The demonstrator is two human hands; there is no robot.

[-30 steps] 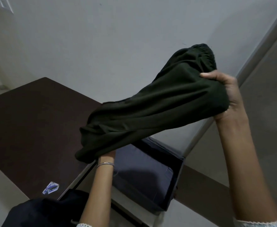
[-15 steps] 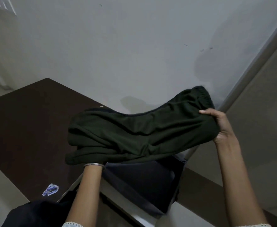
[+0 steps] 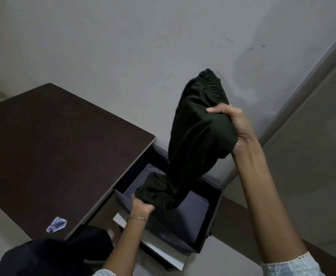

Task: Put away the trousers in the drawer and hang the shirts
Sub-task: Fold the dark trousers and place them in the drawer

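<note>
Over the open drawer [image 3: 213,216], at the right edge of the dark brown cabinet top [image 3: 53,146], a pair of dark green trousers [image 3: 199,140] hangs bunched and twisted between two hands. The right hand [image 3: 237,126] is raised high and to the far right, fingers curled tight round the cloth just below the gathered waistband, which sticks up above the fist. From that grip the fabric drops leftward and nearer, narrowing into a crumpled end over the drawer's grey-blue lining. The left hand [image 3: 141,206], with a thin bangle [image 3: 136,218] on its wrist, clutches this lower end from the near left side, low in the drawer's opening. Whether the cloth touches the lining cannot be told. On the cabinet top near its front edge lies a small blue and white sticker [image 3: 56,224], and a dark garment [image 3: 53,255] sits heaped at the near left.
</note>
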